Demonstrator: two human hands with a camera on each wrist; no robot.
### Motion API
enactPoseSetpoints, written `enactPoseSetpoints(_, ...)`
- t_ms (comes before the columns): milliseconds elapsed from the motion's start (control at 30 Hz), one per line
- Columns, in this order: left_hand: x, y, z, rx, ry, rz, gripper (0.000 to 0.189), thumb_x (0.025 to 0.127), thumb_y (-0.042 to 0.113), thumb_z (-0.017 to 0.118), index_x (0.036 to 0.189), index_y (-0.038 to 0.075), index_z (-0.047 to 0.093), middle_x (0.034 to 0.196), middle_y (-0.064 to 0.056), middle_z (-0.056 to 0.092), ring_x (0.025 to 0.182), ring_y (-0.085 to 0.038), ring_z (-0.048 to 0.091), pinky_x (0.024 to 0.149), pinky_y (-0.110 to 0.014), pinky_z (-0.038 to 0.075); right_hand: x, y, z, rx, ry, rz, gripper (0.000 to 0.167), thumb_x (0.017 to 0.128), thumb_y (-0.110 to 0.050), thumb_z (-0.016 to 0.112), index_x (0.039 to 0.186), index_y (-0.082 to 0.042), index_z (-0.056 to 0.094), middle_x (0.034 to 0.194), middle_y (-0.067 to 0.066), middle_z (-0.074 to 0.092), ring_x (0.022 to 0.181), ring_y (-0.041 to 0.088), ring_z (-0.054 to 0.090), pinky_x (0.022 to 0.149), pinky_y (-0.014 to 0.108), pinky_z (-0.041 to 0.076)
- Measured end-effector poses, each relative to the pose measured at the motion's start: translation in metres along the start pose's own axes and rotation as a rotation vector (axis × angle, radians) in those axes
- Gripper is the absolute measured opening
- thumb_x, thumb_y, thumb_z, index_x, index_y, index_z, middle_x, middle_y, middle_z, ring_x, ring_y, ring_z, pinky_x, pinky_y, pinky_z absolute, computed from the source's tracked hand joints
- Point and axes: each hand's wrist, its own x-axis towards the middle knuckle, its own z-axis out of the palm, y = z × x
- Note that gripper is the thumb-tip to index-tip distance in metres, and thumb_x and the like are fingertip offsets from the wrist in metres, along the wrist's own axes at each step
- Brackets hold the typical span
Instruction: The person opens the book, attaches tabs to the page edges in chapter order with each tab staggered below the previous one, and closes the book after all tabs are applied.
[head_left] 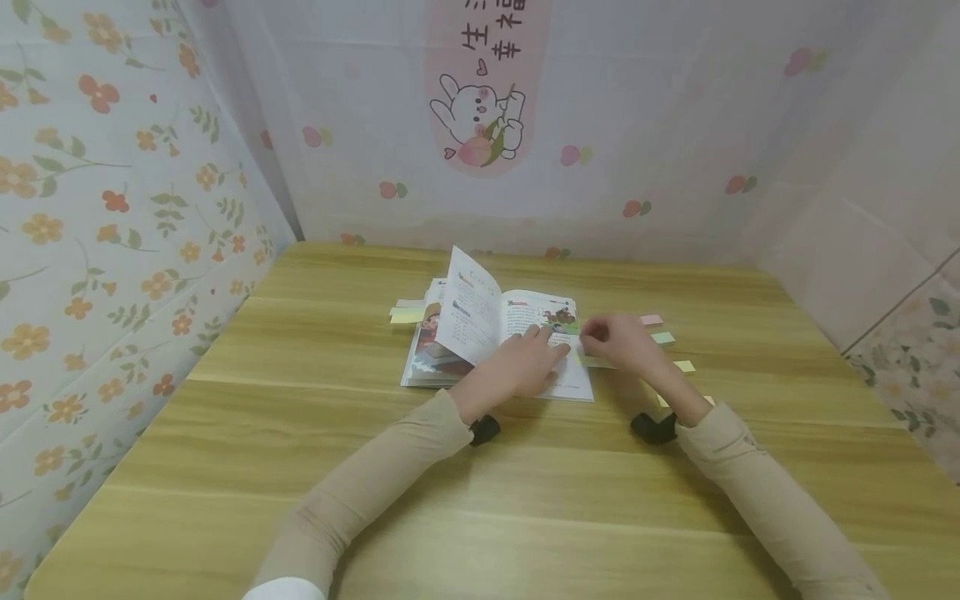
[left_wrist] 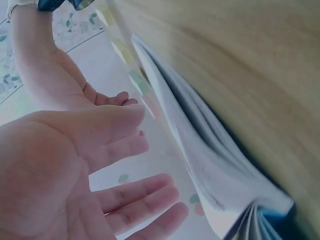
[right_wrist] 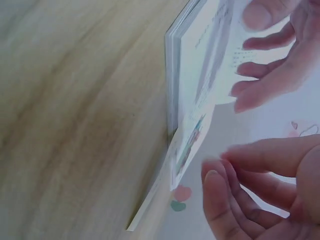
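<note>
An open book (head_left: 536, 392) with printed text and coloured pictures lies on the table, one leaf (head_left: 471, 312) standing up near its middle. My left hand (head_left: 525, 362) is over the right-hand page, its fingers extended; in the left wrist view the fingers are spread beside the page edges. At the book's right edge is my right hand (head_left: 618, 340), fingers curled. In the right wrist view its thumb and fingertips meet, with nothing visible between them, just off the page's edge. A pale paper tab (right_wrist: 150, 200) sticks out from the book below those fingers.
Yellow tabs (head_left: 407, 315) stick out at the book's left side. Right of the book, partly behind the right forearm, are a pink tab (head_left: 651, 319), a green tab (head_left: 663, 338) and yellow tabs (head_left: 684, 366). A patterned curtain (head_left: 480, 200) hangs behind the wooden table (head_left: 525, 500).
</note>
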Motion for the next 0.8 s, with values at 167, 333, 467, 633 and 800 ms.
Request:
enactPoseSetpoints(167, -0.005, -0.008, -0.004, -0.021, 0.061, 0.002, 0.053, 0.106, 0.035, 0.049, 0.156, 0.018, 0.041, 0.156, -0.015, 0.038, 0.142, -0.028, 0.037, 0.112, -0.043, 0.038, -0.002, -0.004, -0.002, 0.04, 0.077, -0.018, 0.019, 0.095, -0.005, 0.063, 0.108, 0.009, 0.068, 0.094, 0.018, 0.072, 0.087, 0.033, 0.067, 0.078, 0.048, 0.055)
enactPoseSetpoints(333, -0.009, -0.019, -0.005, -0.039, 0.124, -0.007, 0.053, 0.107, 0.038, 0.047, 0.156, 0.017, 0.041, 0.153, -0.016, 0.041, 0.14, -0.029, 0.04, 0.109, -0.045, 0.041, -0.003, -0.006, -0.003, 0.06, 0.114, -0.031, 0.028, 0.096, -0.005, 0.062, 0.119, 0.011, 0.064, 0.1, 0.023, 0.07, 0.092, 0.036, 0.068, 0.082, 0.05, 0.056)
enactPoseSetpoints(467, -0.016, -0.026, -0.007, -0.062, 0.153, -0.027, 0.053, 0.107, 0.038, 0.047, 0.154, 0.015, 0.043, 0.152, -0.017, 0.041, 0.139, -0.029, 0.039, 0.109, -0.046, 0.04, -0.004, -0.011, -0.003, 0.074, 0.127, -0.052, 0.032, 0.095, -0.006, 0.062, 0.123, 0.01, 0.062, 0.108, 0.027, 0.068, 0.097, 0.04, 0.067, 0.085, 0.053, 0.056)
enactPoseSetpoints(633, -0.025, -0.033, -0.01, -0.057, 0.187, -0.043, 0.052, 0.107, 0.038, 0.047, 0.153, 0.013, 0.044, 0.154, -0.018, 0.038, 0.142, -0.032, 0.037, 0.111, -0.047, 0.039, -0.006, -0.018, -0.001, 0.063, 0.16, -0.097, 0.035, 0.094, -0.008, 0.064, 0.125, 0.009, 0.061, 0.111, 0.027, 0.067, 0.098, 0.04, 0.065, 0.086, 0.053, 0.055)
enactPoseSetpoints(800, -0.032, -0.041, -0.009, -0.03, 0.241, -0.049, 0.052, 0.107, 0.038, 0.047, 0.151, 0.012, 0.045, 0.151, -0.019, 0.04, 0.138, -0.033, 0.04, 0.11, -0.047, 0.04, -0.004, -0.027, 0.001, 0.045, 0.197, -0.129, 0.038, 0.093, -0.011, 0.068, 0.126, 0.007, 0.062, 0.114, 0.026, 0.066, 0.101, 0.039, 0.064, 0.086, 0.051, 0.055)
